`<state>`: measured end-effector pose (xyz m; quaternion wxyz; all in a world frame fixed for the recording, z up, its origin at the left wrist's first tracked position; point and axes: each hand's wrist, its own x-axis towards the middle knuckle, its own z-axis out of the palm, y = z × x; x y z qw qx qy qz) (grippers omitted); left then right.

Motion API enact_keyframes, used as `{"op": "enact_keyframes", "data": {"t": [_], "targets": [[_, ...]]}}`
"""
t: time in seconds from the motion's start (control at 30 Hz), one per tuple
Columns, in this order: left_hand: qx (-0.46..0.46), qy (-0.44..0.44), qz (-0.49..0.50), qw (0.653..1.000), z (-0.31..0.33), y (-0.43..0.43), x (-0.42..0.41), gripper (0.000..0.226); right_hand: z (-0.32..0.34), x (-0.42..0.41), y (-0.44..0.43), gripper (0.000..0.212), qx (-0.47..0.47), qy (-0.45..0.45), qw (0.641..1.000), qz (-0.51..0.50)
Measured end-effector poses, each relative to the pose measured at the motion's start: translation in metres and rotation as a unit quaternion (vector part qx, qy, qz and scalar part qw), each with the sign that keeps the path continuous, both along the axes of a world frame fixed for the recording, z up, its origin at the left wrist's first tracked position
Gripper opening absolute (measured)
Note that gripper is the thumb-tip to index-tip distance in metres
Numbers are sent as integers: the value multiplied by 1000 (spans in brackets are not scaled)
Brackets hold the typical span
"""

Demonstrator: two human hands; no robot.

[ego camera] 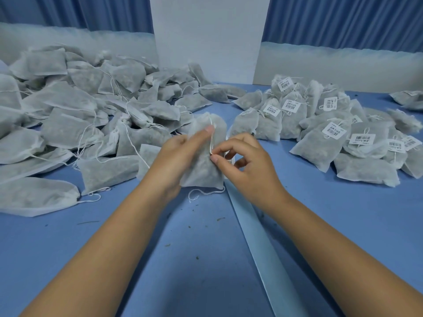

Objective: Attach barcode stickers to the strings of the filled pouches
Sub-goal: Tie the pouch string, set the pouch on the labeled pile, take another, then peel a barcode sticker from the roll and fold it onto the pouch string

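Above the blue surface [206, 259] my left hand [180, 154] grips the soft, light pouch [203, 161]; my right hand [247, 161] pinches its thin string [211, 143], the best place to hold.

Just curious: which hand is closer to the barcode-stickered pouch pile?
Right. The right hand, pinching the string, is left of the pile; left hand, holding the pouch, farther left.

Pouch heaps [75, 115] flank bare near table [183, 259].

One head-worn view – looking forward and down, close over the blue table [206, 259] – wide-angle
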<state>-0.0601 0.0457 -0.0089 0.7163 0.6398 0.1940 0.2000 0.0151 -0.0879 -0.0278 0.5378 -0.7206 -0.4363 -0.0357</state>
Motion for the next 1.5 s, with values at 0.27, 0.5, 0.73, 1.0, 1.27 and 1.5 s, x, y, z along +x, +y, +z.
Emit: {"op": "enact_keyframes", "data": {"t": [0.27,0.5,0.73,1.0,1.27,1.5], "targets": [[-2,48,23,999,-10,11,3,12,2,22,-5,9,-82,72,990,-94],[-78,71,-6,994,-9,18,2,22,-4,41,-13,19,-239,230,936,-114],[-175,76,-70,979,-10,17,3,16,-6,43,-12,23,-162,337,924,-76],[-282,62,-146,946,-8,27,0,35,3,41,-16,22,-55,337,940,-16],[-342,36,-186,920,-10,30,0,22,9,33,-19,17,-86,237,966,64],[-373,51,-178,909,-7,29,-1,21,8,28,-17,30,-112,81,990,42]]}}
